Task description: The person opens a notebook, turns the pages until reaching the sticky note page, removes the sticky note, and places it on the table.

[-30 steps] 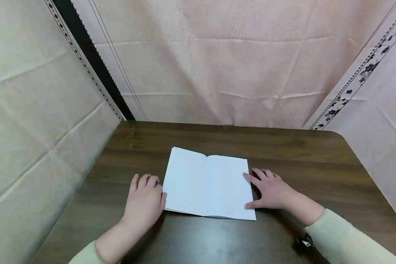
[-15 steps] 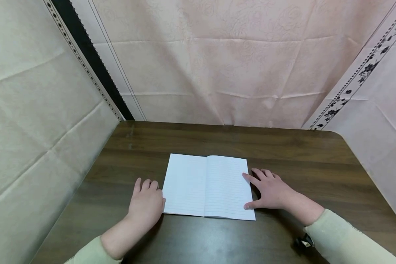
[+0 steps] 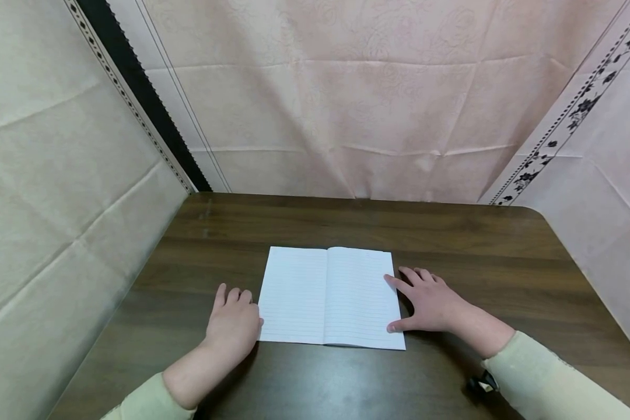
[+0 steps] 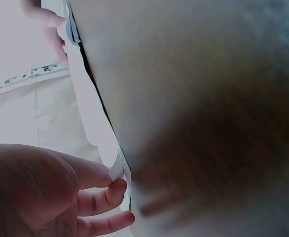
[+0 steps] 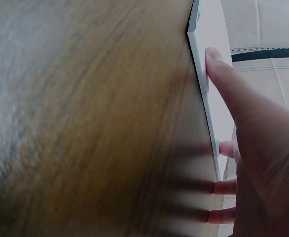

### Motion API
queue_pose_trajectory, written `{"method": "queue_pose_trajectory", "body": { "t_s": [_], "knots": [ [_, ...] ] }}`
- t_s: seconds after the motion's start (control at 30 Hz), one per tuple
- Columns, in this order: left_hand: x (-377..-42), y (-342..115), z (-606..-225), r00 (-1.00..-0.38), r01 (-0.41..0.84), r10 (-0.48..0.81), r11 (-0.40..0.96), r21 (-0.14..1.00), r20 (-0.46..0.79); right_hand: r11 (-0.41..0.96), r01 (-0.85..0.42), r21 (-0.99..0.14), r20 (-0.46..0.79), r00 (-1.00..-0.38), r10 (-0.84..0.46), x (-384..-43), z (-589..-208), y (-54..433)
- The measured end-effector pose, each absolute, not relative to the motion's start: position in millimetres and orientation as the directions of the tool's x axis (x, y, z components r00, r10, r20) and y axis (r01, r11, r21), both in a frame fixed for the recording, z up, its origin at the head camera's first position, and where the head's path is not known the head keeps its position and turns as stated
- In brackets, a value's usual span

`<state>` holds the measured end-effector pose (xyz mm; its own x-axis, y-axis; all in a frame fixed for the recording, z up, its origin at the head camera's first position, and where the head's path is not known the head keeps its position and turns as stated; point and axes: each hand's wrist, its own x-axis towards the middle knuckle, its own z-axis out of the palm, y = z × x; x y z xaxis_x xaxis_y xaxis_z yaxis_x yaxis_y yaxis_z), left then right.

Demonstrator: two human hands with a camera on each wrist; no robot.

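The notebook (image 3: 329, 297) lies wide open, lined side up, right in the middle of the brown table (image 3: 320, 388)! At its left edge the left hand (image 3: 233, 328) pinches the paper between thumb and finger, while the right hand (image 3: 429, 303) spreads its fingers apart over the right edge, thumb touching the page (image 3: 362, 297), pale green sleeves (image 3: 548, 379) behind both, pinkish cloth (image 3: 346, 116) beyond the table

The notebook (image 3: 329, 298) lay on the table (image 3: 315, 385); at its left edge was the left hand (image 3: 233, 326); at its right edge — partly upon the page — was the right hand (image 3: 431, 302); behind the table, and also to its left and right, hung cloth (image 3: 346, 116).
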<state>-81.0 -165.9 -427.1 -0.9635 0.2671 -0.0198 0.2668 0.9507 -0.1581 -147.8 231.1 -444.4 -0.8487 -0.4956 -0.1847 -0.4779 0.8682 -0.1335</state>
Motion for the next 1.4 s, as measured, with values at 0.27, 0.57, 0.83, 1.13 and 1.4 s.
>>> {"method": "queue_pose_trajectory", "body": {
  "t_s": [0.27,0.57,0.83,1.13,1.4],
  "knots": [
    [-82,-167,-424,-0.972,0.232,0.235,0.958,-0.166,-0.005,0.865,-0.483,-0.134,-0.179,-0.847,-0.500,-149,-444,231],
    [-89,-158,-423,-0.967,0.254,0.254,0.963,-0.094,-0.018,0.866,-0.480,-0.136,-0.183,-0.847,-0.499,-150,-441,230],
    [-108,-138,-427,-0.966,0.246,0.242,0.969,-0.036,-0.095,0.862,-0.489,-0.135,-0.181,-0.843,-0.507,-148,-443,230],
    [-130,-108,-434,-0.924,0.355,0.362,0.932,0.074,-0.123,0.868,-0.475,-0.146,-0.193,-0.847,-0.496,-146,-447,230],
    [-141,-93,-435,-0.910,0.347,0.375,0.923,0.168,-0.178,0.869,-0.471,-0.154,-0.183,-0.850,-0.493,-146,-445,230]
  ]
}}
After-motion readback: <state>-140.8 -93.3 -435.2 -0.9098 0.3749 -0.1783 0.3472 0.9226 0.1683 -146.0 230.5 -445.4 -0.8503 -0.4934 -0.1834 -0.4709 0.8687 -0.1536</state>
